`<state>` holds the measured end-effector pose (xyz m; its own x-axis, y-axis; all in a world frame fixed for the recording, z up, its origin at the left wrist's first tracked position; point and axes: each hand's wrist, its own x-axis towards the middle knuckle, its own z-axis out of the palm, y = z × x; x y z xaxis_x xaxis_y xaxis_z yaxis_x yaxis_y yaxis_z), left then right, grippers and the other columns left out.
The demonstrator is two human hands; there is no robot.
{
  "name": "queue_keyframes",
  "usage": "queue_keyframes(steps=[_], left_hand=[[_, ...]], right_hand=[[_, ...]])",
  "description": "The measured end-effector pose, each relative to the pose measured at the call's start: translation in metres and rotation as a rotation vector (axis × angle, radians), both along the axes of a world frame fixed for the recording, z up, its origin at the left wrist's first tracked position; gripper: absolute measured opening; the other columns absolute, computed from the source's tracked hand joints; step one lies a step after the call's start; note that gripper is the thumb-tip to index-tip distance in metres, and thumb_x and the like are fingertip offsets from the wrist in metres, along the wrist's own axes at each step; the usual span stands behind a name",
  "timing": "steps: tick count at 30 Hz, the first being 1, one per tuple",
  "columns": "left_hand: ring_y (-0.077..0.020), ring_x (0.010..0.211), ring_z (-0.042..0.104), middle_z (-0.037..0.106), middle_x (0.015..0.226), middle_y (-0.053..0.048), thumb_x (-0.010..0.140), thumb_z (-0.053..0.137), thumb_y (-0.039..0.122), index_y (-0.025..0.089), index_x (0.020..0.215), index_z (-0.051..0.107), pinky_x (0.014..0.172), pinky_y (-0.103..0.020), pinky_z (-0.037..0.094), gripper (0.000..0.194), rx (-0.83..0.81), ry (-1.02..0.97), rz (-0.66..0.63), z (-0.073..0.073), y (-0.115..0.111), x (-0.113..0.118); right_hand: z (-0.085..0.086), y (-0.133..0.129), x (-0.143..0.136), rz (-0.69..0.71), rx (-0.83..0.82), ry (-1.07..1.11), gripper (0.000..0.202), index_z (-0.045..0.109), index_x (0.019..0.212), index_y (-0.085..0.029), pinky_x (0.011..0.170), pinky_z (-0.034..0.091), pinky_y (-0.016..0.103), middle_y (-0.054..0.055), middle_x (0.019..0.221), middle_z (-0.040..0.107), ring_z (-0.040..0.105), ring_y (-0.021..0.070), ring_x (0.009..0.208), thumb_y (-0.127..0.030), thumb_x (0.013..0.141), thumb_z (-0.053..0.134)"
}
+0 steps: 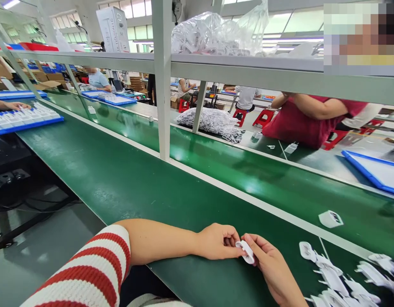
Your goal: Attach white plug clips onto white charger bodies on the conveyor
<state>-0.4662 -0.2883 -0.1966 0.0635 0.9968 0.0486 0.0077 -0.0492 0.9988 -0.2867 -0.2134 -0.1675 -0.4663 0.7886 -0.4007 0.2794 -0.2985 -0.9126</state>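
Left hand (220, 242): grip closed, thumb and fingertips pinched on the left end of a white oval plug piece (249, 257).
Right hand (271, 258): grip clamped on that piece's right side.
White oval plug piece: held between both hands, above the green desk (94, 162).
Pin-bearing plug parts (333, 275): heaped on the desk, right of the right hand.
White charger housing (330, 219): on the green belt (216, 160) beyond the white rail (235, 191).
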Motion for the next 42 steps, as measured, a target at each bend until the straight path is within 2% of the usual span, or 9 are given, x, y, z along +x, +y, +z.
queue_keyframes(steps=[6, 11, 15, 20, 27, 30, 35, 39, 42], left_hand=[[-0.0117, 0.065, 0.054, 0.064, 0.075, 0.001, 0.079, 0.077, 0.035, 0.017, 0.088, 0.063, 0.064, -0.025, 0.043, 0.025, -0.022, 0.053, 0.01, 0.011, -0.006, -0.001], [-0.0145, 0.072, 0.06, 0.07, 0.082, -0.004, 0.091, 0.066, 0.038, 0.017, 0.096, 0.064, 0.072, -0.028, 0.046, 0.023, -0.039, 0.134, -0.034, 0.02, -0.005, -0.004], [-0.0163, 0.075, 0.062, 0.07, 0.085, -0.005, 0.096, 0.062, 0.047, 0.018, 0.103, 0.063, 0.076, -0.031, 0.048, 0.03, -0.068, 0.132, -0.028, 0.021, -0.001, -0.01], [-0.0172, 0.079, 0.062, 0.071, 0.089, -0.006, 0.094, 0.065, 0.049, 0.017, 0.108, 0.06, 0.079, -0.032, 0.05, 0.036, -0.123, 0.054, -0.012, 0.022, 0.003, -0.01], [-0.0106, 0.075, 0.061, 0.069, 0.116, -0.007, 0.078, 0.074, 0.018, 0.018, 0.125, 0.055, 0.077, -0.027, 0.052, 0.051, -0.347, -0.26, 0.412, 0.043, 0.013, -0.005], [-0.0133, 0.078, 0.065, 0.068, 0.116, -0.011, 0.08, 0.069, 0.019, 0.016, 0.119, 0.058, 0.072, -0.028, 0.053, 0.041, -0.442, -0.18, 0.446, 0.056, 0.04, -0.006], [-0.0208, 0.11, 0.067, 0.067, 0.126, -0.012, 0.09, 0.061, 0.036, 0.017, 0.12, 0.06, 0.085, -0.029, 0.054, 0.036, -0.188, 0.204, 0.28, 0.07, 0.132, 0.01], [-0.0308, 0.125, 0.061, 0.062, 0.137, -0.018, 0.087, 0.07, 0.046, 0.016, 0.126, 0.057, 0.1, -0.04, 0.049, 0.052, -0.136, 0.439, 0.311, 0.062, 0.212, 0.046], [-0.0417, 0.138, 0.05, 0.057, 0.144, -0.022, 0.071, 0.086, 0.053, 0.016, 0.125, 0.06, 0.114, -0.05, 0.038, 0.071, -0.105, 0.631, 0.324, 0.049, 0.253, 0.076]], right_hand=[[0.002, -0.006, -0.011, -0.034, 0.052, 0.089, 0.058, 0.07, 0.084, -0.015, 0.049, 0.033, 0.022, -0.002, 0.063, 0.06, 0.043, 0.0076, 0.053, -0.07, 0.068, 0.082], [0.002, -0.003, -0.016, -0.08, 0.04, 0.186, 0.06, 0.067, 0.078, -0.015, 0.047, 0.033, 0.023, -0.003, 0.058, 0.059, 0.045, 0.0076, 0.048, -0.071, 0.063, 0.083], [0.013, 0.001, -0.011, -0.075, -0.017, 0.309, 0.061, 0.071, 0.089, -0.016, 0.056, 0.042, 0.023, -0.002, 0.069, 0.063, 0.049, 0.0063, 0.054, -0.071, 0.067, 0.081], [0.023, 0.001, -0.005, 0.007, -0.022, 0.383, 0.06, 0.07, 0.101, -0.015, 0.063, 0.049, 0.026, 0.0, 0.082, 0.066, 0.057, 0.008, 0.059, -0.052, 0.059, 0.092], [0.001, 0.014, -0.008, -0.229, 0.267, 0.163, 0.022, 0.053, 0.1, -0.021, 0.068, 0.051, 0.03, -0.002, 0.083, 0.062, 0.065, 0.0128, 0.065, -0.032, 0.088, 0.067], [-0.001, 0.014, -0.004, -0.206, 0.408, 0.025, 0.023, 0.056, 0.108, -0.022, 0.074, 0.048, 0.032, -0.001, 0.086, 0.064, 0.065, 0.0153, 0.072, -0.021, 0.088, 0.066], [0.005, 0.008, -0.002, -0.084, 0.502, -0.13, 0.011, 0.07, 0.097, -0.021, 0.075, 0.043, 0.034, 0.004, 0.086, 0.071, 0.062, 0.0188, 0.077, -0.024, 0.087, 0.069], [0.006, 0.01, -0.002, -0.031, 0.453, -0.163, 0.009, 0.074, 0.094, -0.021, 0.069, 0.044, 0.03, 0.003, 0.082, 0.073, 0.064, 0.0176, 0.072, -0.025, 0.089, 0.067], [0.004, 0.015, -0.001, -0.036, 0.396, -0.149, 0.012, 0.072, 0.101, -0.02, 0.069, 0.047, 0.028, 0.003, 0.082, 0.073, 0.067, 0.0169, 0.073, -0.022, 0.092, 0.064]])
